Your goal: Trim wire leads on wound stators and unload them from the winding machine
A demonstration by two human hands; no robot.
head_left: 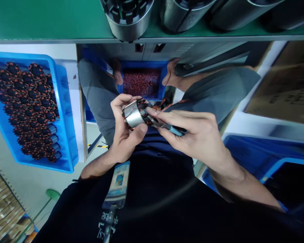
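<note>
Our left hand (pixel 124 131) clamps the motor core (pixel 136 114) with its long axis slanting rightward, toward the tool (pixel 171 129) pinched in our right hand (pixel 195 135).

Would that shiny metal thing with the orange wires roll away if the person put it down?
Probably: the motor stator looks round like a can, so on its side it may roll. Its steel body likely makes it heavy for its size. The left hand cups it while the right hand works a blue-handled tool at its copper windings, which look delicate.
</note>
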